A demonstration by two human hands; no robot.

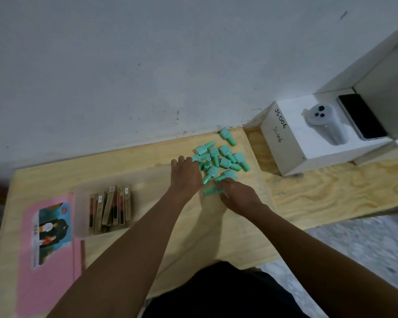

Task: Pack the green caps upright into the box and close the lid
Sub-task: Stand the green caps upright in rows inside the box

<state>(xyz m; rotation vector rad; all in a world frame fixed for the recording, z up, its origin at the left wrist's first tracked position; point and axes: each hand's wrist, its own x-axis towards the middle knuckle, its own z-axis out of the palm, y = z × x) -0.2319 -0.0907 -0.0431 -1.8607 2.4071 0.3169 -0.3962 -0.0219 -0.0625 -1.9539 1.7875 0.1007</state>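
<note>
Picking-up step: green caps (218, 159) lie loose at twelve o'clock; right hand (238, 196) pinches one, left hand (186, 174) curls over others (hold unclear). Next, stand it upright in the box (78, 214) at nine o'clock

A pale wall (147, 65), scuffed and speckled near its foot, rises behind a light plywood bench (319, 191); a white shelf unit (363, 60) stands at the bench's far right. Speckled grey floor (354, 249) shows at the right; the light is dim.
</note>
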